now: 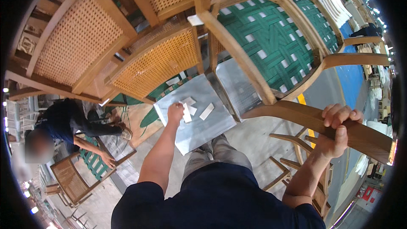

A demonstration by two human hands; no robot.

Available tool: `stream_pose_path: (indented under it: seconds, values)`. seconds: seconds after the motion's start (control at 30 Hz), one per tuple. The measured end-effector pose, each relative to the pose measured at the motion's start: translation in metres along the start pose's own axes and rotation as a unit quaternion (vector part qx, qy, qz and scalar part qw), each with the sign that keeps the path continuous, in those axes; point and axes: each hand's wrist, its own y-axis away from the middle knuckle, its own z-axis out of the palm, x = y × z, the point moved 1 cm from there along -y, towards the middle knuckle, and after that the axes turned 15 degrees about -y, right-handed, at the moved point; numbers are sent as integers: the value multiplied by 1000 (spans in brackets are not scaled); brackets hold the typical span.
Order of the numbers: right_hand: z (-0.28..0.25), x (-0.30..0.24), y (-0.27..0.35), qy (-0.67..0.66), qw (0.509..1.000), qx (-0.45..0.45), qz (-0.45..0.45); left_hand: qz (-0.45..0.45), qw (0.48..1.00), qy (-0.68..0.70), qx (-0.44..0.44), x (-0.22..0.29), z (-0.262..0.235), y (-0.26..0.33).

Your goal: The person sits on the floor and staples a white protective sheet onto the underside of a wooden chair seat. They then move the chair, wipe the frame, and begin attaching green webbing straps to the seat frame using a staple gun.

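My left hand is closed in a pinch at the edge of a small white rectangular strip. More white strips lie loose beside it on a pale grey sheet below. Further right, the fingers of my right hand wrap round a curved wooden chair leg. That leg belongs to a chair lying tipped, with its seat of woven green webbing turned toward me. White patches show between the green bands.
Wooden chairs with cane backs are stacked along the far side. At left a co-worker bends over another chair with green webbing. Bare wooden chair frames stand at lower right, near a yellow floor line.
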Motion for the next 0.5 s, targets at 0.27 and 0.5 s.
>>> stream_pose_path:
  seconds: [0.27,0.5]
  values:
    - [-18,9,13,13,998,-33,57,-98,976,-193,11,-88,108,-23]
    - [-43,-2,0,-11,995,-25,93,-82,927,-359,67,-134,141,-67]
